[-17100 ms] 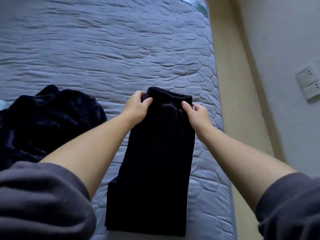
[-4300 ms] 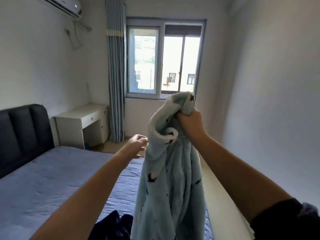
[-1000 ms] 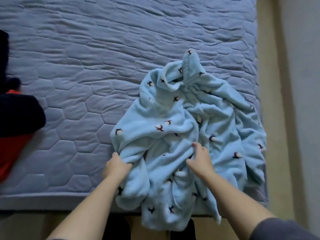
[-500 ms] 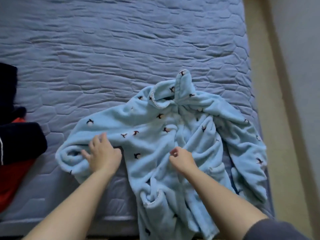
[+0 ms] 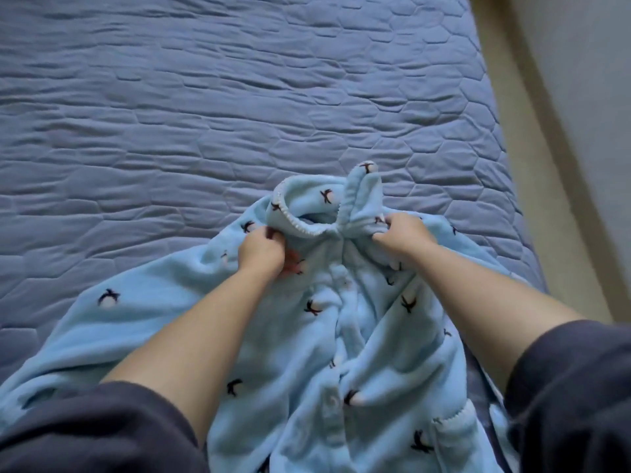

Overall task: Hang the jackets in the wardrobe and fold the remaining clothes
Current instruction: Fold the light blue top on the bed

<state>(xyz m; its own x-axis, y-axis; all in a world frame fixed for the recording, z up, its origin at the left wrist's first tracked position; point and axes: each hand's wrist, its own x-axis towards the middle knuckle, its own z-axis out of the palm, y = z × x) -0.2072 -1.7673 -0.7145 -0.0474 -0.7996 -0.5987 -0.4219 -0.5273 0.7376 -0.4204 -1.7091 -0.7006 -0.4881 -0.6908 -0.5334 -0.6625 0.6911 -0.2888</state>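
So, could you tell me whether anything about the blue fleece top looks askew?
Only the collar: one flap, by the right hand, stands up in a peak while the side by the left hand lies rolled over. The fleece top itself lies rumpled on the bed, both hands gripping it.

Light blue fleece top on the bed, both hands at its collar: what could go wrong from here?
1. The left hand and right hand grip the light blue penguin-print fleece top at its collar, whose one end stands up bunched; folding now would likely set a crease.
2. Beside the right hand the top lies near the edge of the quilted blue mattress; a tug could slide it off.
3. The button front is rumpled, so folds may go uneven.
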